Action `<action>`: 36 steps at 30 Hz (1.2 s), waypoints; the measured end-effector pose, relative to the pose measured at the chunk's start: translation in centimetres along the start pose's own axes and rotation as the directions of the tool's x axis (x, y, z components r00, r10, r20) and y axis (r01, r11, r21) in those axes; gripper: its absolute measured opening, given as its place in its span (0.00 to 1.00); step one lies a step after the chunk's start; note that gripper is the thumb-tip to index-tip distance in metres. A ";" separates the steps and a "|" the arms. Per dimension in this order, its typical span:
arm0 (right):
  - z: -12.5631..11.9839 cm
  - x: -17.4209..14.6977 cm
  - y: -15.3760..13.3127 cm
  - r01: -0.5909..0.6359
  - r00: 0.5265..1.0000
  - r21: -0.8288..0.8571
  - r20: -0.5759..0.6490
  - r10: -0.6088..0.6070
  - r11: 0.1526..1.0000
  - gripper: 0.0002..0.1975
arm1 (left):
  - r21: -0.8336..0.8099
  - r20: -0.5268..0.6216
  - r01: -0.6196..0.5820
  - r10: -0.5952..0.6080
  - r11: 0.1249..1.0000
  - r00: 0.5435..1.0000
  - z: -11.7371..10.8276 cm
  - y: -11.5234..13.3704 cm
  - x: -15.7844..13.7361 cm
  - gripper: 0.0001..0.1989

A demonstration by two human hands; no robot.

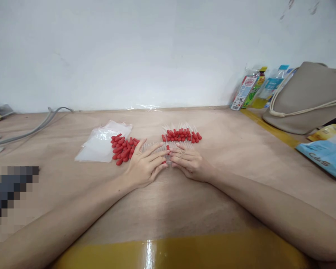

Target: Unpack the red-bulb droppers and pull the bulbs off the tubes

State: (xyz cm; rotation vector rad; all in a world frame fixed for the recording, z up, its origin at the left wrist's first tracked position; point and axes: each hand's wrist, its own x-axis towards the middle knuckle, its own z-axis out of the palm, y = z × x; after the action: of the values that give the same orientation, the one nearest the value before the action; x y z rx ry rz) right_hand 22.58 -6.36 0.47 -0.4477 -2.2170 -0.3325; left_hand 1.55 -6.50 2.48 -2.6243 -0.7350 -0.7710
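My left hand (147,166) and my right hand (192,163) meet at the middle of the table, fingertips closed around a small dropper with a red rubber bulb (168,148). Which fingers grip the bulb and which the clear tube is hard to make out. A bit of red also shows by my left thumb. Under and behind my fingers lies a row of clear dropper tubes (188,145), partly covered. Loose red rubber bulbs (122,150) are heaped just left of my left hand. Beyond my hands lies a bunch of droppers with red bulbs (182,134), their clear tips pointing to the wall.
Clear plastic bags (96,144) lie behind the loose bulbs. A grey cable (36,129) runs along the left. At right stand drink bottles (273,87), a grey drawstring bag (308,97) and a blue packet (324,157). Yellow tape (184,250) edges the table.
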 end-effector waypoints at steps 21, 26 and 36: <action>-1.5 -1.8 1.5 -0.371 0.929 -0.279 -0.102 0.357 0.886 0.11 | -0.059 -0.239 0.155 -0.165 0.986 0.957 0.1 -3.0 -2.9 0.10; -1.3 -1.6 1.6 -0.505 0.858 -0.328 -0.086 0.507 0.798 0.15 | -0.032 -0.285 0.359 -0.353 0.933 0.891 -1.5 -4.6 -2.4 0.13; -0.8 -1.2 1.1 -0.529 0.836 -0.369 -0.069 0.545 0.765 0.09 | -0.138 -0.035 0.691 -0.701 0.709 0.712 -3.6 -9.0 -3.5 0.12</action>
State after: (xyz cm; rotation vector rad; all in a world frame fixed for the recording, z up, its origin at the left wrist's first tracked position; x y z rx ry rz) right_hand 24.32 -5.89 0.14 -1.2824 -1.9483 -0.4339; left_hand -7.46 -1.99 4.65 -2.3453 -1.7598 -1.1323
